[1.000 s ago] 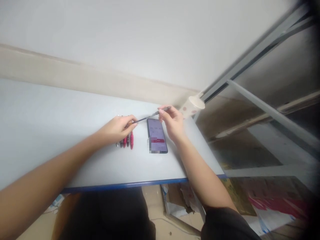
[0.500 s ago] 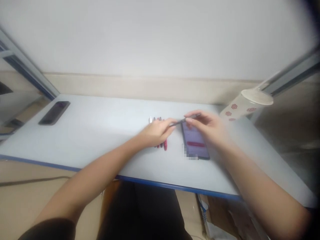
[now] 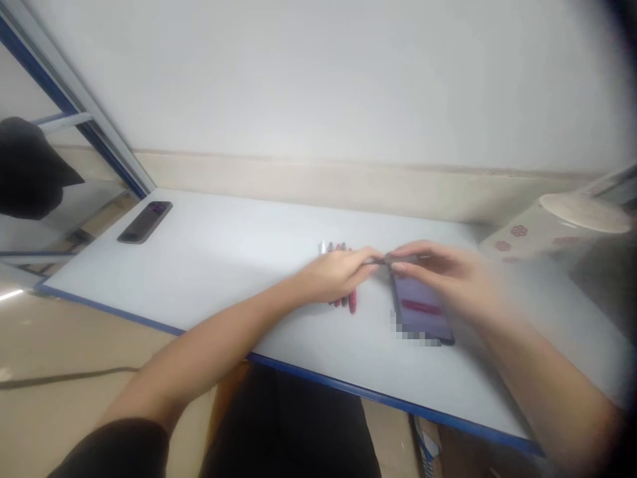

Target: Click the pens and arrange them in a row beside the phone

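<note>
My left hand (image 3: 346, 273) pinches one end of a slim dark pen (image 3: 380, 261) just above the table. The fingertips of my right hand (image 3: 448, 277) close on the other end, so little of the pen shows. Several pens (image 3: 353, 302), some red, some dark and one white-tipped, lie side by side under my left hand, which partly hides them. Below my right hand rests a phone (image 3: 423, 325) with a lit purple screen and a red band across it; the hand covers its upper part.
A dark phone (image 3: 145, 222) lies at the table's far left. On the right stands a tilted-looking white cup-shaped container (image 3: 535, 239) with red flower marks. A wall (image 3: 318, 99) rises behind the table (image 3: 223, 226). A black object (image 3: 34, 169) is beyond the left frame.
The view has swung left, so the table things sit farther right. My hands have drawn closer together on the pen, and less of it shows between them.
</note>
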Available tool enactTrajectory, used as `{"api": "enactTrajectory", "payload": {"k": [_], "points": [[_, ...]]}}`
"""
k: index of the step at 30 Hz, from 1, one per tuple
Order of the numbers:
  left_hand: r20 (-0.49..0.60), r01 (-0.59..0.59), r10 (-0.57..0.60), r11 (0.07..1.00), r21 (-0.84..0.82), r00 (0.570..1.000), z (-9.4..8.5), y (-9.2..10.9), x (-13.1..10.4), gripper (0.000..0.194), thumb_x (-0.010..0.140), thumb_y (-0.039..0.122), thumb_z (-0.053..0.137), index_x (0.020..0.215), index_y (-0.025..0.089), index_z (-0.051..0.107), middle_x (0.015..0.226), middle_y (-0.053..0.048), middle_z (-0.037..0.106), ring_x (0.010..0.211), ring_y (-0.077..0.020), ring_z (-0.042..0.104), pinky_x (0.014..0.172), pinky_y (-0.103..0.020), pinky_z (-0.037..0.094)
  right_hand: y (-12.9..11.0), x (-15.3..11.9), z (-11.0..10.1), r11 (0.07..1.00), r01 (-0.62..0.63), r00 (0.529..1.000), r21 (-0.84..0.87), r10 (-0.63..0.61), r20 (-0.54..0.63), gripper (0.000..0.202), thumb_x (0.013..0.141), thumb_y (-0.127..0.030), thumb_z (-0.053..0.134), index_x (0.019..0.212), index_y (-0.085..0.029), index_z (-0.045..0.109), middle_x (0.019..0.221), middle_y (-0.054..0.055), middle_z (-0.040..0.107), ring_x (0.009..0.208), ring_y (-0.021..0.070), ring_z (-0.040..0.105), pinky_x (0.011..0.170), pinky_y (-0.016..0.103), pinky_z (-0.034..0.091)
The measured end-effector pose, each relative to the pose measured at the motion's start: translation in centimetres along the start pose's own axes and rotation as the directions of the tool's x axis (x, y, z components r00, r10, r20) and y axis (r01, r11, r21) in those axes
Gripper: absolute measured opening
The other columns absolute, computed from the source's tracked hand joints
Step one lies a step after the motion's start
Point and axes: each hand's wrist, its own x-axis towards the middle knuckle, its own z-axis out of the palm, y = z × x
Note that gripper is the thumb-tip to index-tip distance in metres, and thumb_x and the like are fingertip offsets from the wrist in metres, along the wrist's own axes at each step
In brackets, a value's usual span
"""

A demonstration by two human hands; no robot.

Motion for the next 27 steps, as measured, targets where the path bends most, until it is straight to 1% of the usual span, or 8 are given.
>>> {"api": "enactTrajectory", "payload": {"k": [4, 8, 12, 15, 20, 22, 25, 27], "points": [[0.08, 0.099, -0.106, 0.992, 0.084, 0.991, -0.3, 0.9, -0.1, 0.039, 0.113, 0.041, 0.033, 0.136, 0.019, 0.054, 0.075, -0.002, 0.072, 0.079, -0.0237, 0.07, 0.09, -0.039, 0.052, 0.1, 0.2, -0.3, 1.0, 0.031, 0.999, -0.003, -0.031, 0.035, 0.041, 0.073, -0.061, 0.09, 0.087, -0.024, 0.082, 0.093, 0.008, 0.078, 0.083, 0.0235, 0.073, 0.073, 0.037, 0.059], [0.064, 0.094, -0.101, 0.991, 0.098, 0.993, 0.0, 1.1, -0.2, 0.037, 0.112, 0.039, 0.035, 0.141, 0.019, 0.045, 0.064, 0.003, 0.069, 0.063, -0.0229, 0.069, 0.077, -0.035, 0.053, 0.7, 0.2, 0.2, 0.996, 0.064, 0.997, 0.065, -0.067, 0.046, 0.034, 0.075, -0.051, 0.09, 0.09, -0.021, 0.081, 0.096, 0.008, 0.08, 0.09, 0.0232, 0.074, 0.085, 0.039, 0.06], [-0.009, 0.102, -0.101, 0.986, 0.128, 0.995, 0.6, 0.7, 0.0, 0.033, 0.11, 0.038, 0.035, 0.135, 0.02, 0.045, 0.064, 0.003, 0.068, 0.05, -0.0221, 0.064, 0.063, -0.032, 0.051, 1.7, 0.4, 1.3, 0.974, -0.024, 0.999, 0.225, 0.015, 0.042, 0.046, 0.07, -0.055, 0.092, 0.095, -0.02, 0.076, 0.089, 0.004, 0.077, 0.067, 0.0139, 0.064, 0.068, 0.031, 0.058], [-0.023, 0.095, -0.093, 0.981, 0.17, 0.995, 0.9, 0.3, 0.1, 0.031, 0.109, 0.04, 0.033, 0.128, 0.02, 0.048, 0.065, 0.002, 0.068, 0.047, -0.0209, 0.063, 0.056, -0.029, 0.046, 1.9, 0.3, 1.8, 0.973, -0.061, 0.997, 0.223, 0.051, 0.05, 0.047, 0.07, -0.058, 0.091, 0.084, -0.018, 0.071, 0.078, 0.002, 0.073, 0.062, 0.0118, 0.059, 0.062, 0.027, 0.052], [-0.044, 0.015, -0.003, 0.964, 0.264, 0.999, 1.4, -0.2, 0.1, 0.032, 0.108, 0.043, 0.035, 0.121, 0.02, 0.052, 0.067, -0.001, 0.069, 0.048, -0.0212, 0.062, 0.054, -0.028, 0.041, 0.9, -0.5, 1.4, 0.994, -0.108, 0.993, -0.026, 0.11, 0.048, 0.06, 0.096, -0.067, 0.061, 0.064, -0.017, 0.063, 0.054, -0.001, 0.056, 0.054, 0.0109, 0.049, 0.06, 0.027, 0.043], [-0.041, 0.043, -0.033, 0.961, 0.272, 0.999, 1.2, -0.1, 0.1, 0.031, 0.107, 0.043, 0.035, 0.118, 0.021, 0.054, 0.064, 0.0, 0.067, 0.047, -0.021, 0.06, 0.055, -0.029, 0.041, 0.7, -0.6, 0.7, 0.997, -0.05, 0.996, -0.058, 0.054, 0.075, 0.05, 0.097, -0.063, 0.062, 0.081, -0.016, 0.07, 0.062, -0.001, 0.06, 0.059, 0.0117, 0.051, 0.063, 0.028, 0.044], [-0.043, 0.092, -0.084, 0.963, 0.253, 0.996, 0.5, 0.4, 0.1, 0.032, 0.106, 0.043, 0.034, 0.116, 0.023, 0.056, 0.061, 0.002, 0.064, 0.053, -0.0223, 0.061, 0.06, -0.03, 0.042, 0.9, -0.4, -0.3, 0.997, 0.072, 0.985, -0.002, -0.07, 0.155, 0.039, 0.089, -0.05, 0.078, 0.113, -0.02, 0.071, 0.086, 0.001, 0.069, 0.075, 0.0143, 0.06, 0.074, 0.029, 0.048], [-0.042, 0.091, -0.083, 0.966, 0.241, 0.996, 0.0, 0.7, 0.0, 0.034, 0.106, 0.044, 0.033, 0.116, 0.024, 0.058, 0.061, 0.002, 0.063, 0.058, -0.0234, 0.063, 0.063, -0.031, 0.043, 1.1, -0.3, -0.4, 0.993, 0.119, 0.979, 0.0, -0.118, 0.166, 0.035, 0.087, -0.046, 0.08, 0.107, -0.019, 0.073, 0.093, 0.003, 0.071, 0.081, 0.0154, 0.062, 0.08, 0.031, 0.048]]}}
